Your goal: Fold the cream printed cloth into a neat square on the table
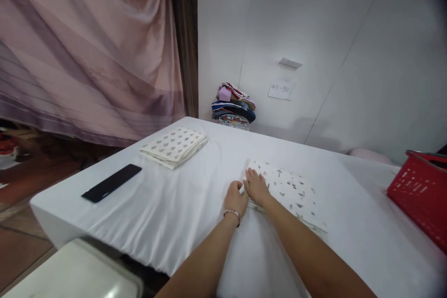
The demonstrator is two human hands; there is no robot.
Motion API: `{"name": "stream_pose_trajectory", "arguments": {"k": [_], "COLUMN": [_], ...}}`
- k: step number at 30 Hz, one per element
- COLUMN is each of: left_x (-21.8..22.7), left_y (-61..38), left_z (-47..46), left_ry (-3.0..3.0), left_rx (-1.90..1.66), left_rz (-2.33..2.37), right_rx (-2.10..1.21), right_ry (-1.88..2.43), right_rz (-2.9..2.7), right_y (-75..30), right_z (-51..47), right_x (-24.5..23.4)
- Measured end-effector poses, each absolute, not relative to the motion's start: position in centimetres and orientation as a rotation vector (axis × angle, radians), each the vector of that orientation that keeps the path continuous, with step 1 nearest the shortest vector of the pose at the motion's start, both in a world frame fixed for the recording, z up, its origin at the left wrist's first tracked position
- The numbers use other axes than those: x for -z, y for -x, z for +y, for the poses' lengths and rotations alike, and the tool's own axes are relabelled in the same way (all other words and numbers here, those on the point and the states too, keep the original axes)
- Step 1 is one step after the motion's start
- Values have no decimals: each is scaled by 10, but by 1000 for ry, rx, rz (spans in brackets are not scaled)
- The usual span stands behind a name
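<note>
A folded white cloth (291, 191) printed with small dark motifs lies on the white-covered table (174, 209). At its left edge, my left hand (236, 198) has its fingers curled around the cloth's border; a bracelet circles that wrist. My right hand (257, 187) rests palm down on the cloth's left end, fingers stretched out. The two hands nearly touch. Farther left on the table sits a second folded cloth (176, 145), white with rows of grey motifs.
A black flat slab (112, 182) lies near the table's left edge. On the right stands a red basket (419, 195). Behind the table rises a stack of folded clothes (233, 107) by the white wall (314, 18). A pale stool-like surface (73, 272) is at lower left.
</note>
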State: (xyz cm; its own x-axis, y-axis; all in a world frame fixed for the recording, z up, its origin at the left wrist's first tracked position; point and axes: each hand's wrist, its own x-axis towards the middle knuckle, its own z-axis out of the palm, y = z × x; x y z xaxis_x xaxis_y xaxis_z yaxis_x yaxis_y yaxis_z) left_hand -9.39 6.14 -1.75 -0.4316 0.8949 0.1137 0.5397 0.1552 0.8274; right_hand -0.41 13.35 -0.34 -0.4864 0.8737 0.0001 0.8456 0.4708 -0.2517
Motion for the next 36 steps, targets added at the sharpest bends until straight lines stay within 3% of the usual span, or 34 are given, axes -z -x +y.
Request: {"name": "stream_pose_trajectory", "arguments": {"k": [12, 20, 31, 36], "left_x": [11, 12, 14, 16], "left_y": [106, 106, 103, 101], "left_z": [66, 66, 65, 66], "left_ry": [-1409, -1443, -1504, -1512], "left_rx": [-1154, -1040, -1096, -1137], "left_rz": [2027, 2051, 2042, 1993], "right_rx": [-440, -664, -493, -198], "right_ry": [1441, 1443, 1403, 1308], "right_rz": [-2500, -1883, -2210, -2677], "right_y": [-2, -18, -16, -12], "right_z": [136, 148, 170, 182], "right_x": [9, 17, -4, -24]}}
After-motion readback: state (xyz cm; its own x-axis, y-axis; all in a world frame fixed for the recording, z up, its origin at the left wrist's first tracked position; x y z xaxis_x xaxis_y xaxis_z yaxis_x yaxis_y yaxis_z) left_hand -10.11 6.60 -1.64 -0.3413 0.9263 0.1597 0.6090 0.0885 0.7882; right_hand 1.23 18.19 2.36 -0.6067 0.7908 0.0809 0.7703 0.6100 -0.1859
